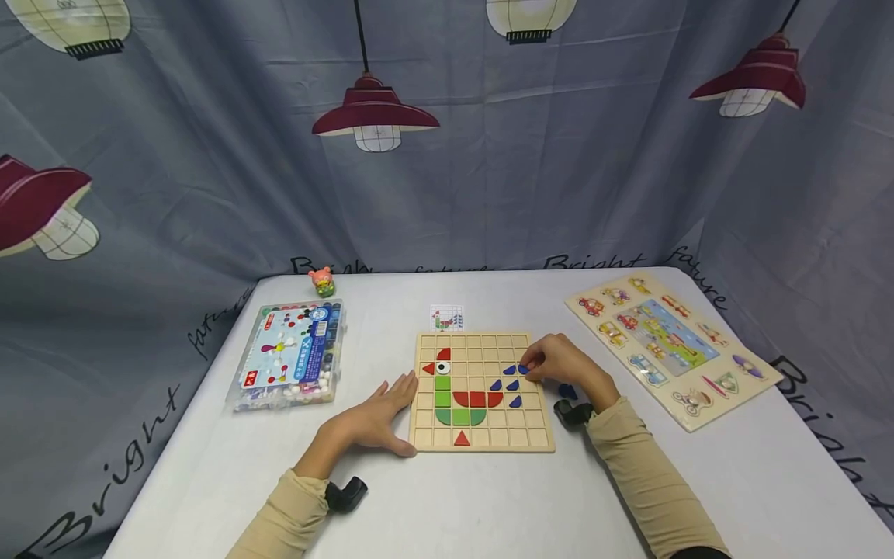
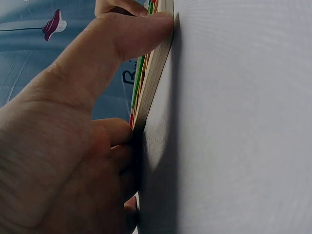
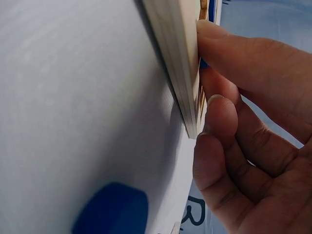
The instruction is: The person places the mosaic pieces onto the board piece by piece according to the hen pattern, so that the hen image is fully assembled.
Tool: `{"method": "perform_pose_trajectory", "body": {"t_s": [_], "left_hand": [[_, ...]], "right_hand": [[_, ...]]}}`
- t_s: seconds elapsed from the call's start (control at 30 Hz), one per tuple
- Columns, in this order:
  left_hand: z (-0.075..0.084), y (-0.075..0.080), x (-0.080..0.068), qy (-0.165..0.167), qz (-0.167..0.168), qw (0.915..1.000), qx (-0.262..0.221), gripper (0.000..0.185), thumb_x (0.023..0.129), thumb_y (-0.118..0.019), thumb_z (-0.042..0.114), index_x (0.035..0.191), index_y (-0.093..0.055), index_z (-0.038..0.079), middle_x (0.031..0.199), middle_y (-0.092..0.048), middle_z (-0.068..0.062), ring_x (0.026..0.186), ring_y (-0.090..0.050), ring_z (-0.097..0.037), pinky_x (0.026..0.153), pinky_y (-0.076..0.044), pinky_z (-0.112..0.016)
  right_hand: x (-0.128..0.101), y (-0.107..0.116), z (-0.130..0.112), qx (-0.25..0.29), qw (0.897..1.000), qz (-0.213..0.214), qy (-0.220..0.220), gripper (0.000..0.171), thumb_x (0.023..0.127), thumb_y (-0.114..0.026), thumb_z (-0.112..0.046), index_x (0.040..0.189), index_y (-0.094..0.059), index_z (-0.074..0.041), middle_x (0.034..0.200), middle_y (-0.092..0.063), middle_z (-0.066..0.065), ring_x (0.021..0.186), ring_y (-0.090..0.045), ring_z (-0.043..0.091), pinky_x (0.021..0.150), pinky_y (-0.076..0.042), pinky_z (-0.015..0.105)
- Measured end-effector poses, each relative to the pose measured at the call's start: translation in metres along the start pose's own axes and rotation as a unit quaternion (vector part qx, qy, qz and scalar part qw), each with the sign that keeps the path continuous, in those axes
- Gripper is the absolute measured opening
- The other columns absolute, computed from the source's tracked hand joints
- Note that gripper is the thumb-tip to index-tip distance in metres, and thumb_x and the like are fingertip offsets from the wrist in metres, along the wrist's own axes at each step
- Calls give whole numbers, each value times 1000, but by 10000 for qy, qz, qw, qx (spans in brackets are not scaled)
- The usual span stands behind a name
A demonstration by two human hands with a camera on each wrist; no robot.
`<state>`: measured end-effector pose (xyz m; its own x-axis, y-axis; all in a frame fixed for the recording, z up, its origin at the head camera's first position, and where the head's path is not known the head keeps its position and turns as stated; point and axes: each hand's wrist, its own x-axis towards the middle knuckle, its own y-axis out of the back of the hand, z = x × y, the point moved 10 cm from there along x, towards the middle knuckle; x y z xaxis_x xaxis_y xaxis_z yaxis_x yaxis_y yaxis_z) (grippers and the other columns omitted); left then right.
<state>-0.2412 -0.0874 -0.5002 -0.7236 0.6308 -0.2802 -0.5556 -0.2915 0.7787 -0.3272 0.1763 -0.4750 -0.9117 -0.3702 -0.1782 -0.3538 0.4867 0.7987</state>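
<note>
Both hands worked at the wooden grid board (image 1: pixel 482 435) on the table (image 1: pixel 489 505).
Left hand (image 1: pixel 380 419) lay flat against its edge, fingers straight; right hand (image 1: pixel 559 363) pinched a blue piece (image 1: pixel 522 369) beside the half-built bird.

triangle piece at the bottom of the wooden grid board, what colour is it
Red. The triangle piece sits in the bottom row of the wooden grid board; the head view shows it best.

The grid board (image 1: pixel 482 435) lies on the table (image 1: pixel 489 505) between the bead box (image 1: pixel 289 353) and the vehicle puzzle (image 1: pixel 670 345).
</note>
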Motion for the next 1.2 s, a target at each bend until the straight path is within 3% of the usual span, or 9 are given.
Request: {"method": "perform_pose_trajectory", "body": {"t_s": [0.7,1.2], "left_hand": [[-1,-1,0,23,-19,10000,8,116,72,-80,44,155,-11,1,165,-3,-14,154,-2,-28,126,-3,-49],[0,-1,1,30,-21,10000,20,117,71,-80,44,155,-11,1,165,-3,-14,154,-3,-29,126,-3,-49]], "right_hand": [[-2,4,4,88,9999,31,-108,18,74,-80,-8,92,-76,-5,79,-70,1,70,-58,11,62,-49,24],[-27,60,37,-75,9979,649,10,25,80,-75,-6,104,-73,1,92,-74,10,78,-59,14,68,-50,27]]}}
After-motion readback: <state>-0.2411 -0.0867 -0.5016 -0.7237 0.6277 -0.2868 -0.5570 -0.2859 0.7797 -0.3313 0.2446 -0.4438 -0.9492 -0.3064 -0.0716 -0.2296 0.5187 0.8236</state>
